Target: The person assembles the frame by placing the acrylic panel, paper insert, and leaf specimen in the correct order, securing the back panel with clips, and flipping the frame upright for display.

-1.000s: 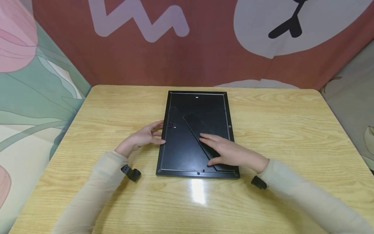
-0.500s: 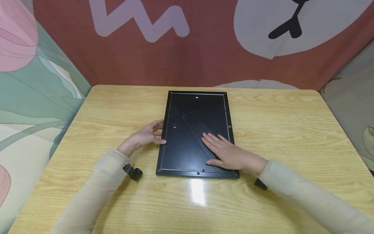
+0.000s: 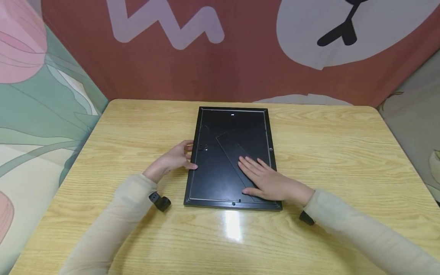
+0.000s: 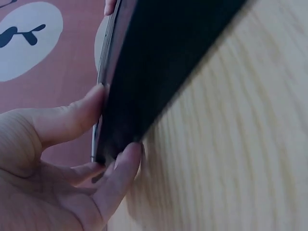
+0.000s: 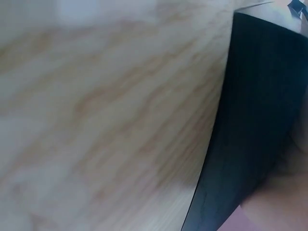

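Observation:
A black picture frame (image 3: 213,172) lies back side up on the wooden table, its slanted easel leg (image 3: 228,147) flat against the backing. My left hand (image 3: 173,157) grips the frame's left edge. In the left wrist view, its thumb (image 4: 72,118) sits on the upper rim and the fingers (image 4: 122,173) are low against the side wall. My right hand (image 3: 264,177) rests flat with fingers extended on the lower part of the leg. The right wrist view shows mainly the frame's black side wall (image 5: 255,96); only a blurred bit of hand appears there.
The wood-grain table (image 3: 337,152) extends to both sides of the frame. Behind it hangs a red printed cloth (image 3: 240,68), and a floral cloth (image 3: 62,95) is at the left. Small black cameras (image 3: 160,201) hang at the wrists.
The raised easel leg has gone down flat against the backing under my right hand, whose fingers have flattened. My left hand has shifted slightly right at the frame's edge.

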### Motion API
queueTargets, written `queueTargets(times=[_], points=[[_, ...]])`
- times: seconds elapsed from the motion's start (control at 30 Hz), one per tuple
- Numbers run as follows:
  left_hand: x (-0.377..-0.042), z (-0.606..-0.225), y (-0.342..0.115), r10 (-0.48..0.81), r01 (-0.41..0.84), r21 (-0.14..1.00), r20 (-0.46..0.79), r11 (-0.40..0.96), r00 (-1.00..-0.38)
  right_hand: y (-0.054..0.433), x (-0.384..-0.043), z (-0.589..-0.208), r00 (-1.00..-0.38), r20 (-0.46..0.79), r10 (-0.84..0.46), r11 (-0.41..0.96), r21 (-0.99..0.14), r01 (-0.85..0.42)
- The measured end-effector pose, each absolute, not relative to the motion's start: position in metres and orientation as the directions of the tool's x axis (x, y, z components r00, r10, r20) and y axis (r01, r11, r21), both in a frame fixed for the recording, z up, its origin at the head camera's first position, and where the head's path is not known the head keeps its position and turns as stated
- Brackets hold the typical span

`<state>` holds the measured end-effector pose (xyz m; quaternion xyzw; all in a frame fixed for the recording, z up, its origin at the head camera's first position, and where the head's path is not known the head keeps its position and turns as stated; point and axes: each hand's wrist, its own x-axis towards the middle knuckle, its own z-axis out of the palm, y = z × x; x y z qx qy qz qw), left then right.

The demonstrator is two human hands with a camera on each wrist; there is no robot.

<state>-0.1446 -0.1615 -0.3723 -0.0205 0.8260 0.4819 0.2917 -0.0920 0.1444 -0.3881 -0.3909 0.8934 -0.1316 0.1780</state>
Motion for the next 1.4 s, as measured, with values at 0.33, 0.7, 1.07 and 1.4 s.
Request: queueTargets(times=[0.33,0.7,1.07,1.4], points=[[-0.144,-0.368,-0.148,0.235,-0.232,0.758,-0.452,0.609,-0.860,0.145,-0.091,-0.388,-0.640,-0.218,-0.737,0.670,-0.366,-0.646],[-0.145,-0.367,-0.152,0.224,-0.256,0.732,-0.488,0.632,-0.843,0.146,-0.091,-0.389,-0.636,-0.226,-0.738,0.668,-0.377,-0.642],[-0.150,-0.369,-0.166,0.261,-0.271,0.787,-0.473,0.554,-0.841,0.146,-0.092,-0.387,-0.635,-0.227,-0.738,0.668,-0.376,-0.642],[-0.168,-0.373,-0.153,0.241,0.042,0.633,-0.233,0.773,-0.942,0.146,-0.092,-0.387,-0.641,-0.210,-0.738,0.665,-0.386,-0.639]])
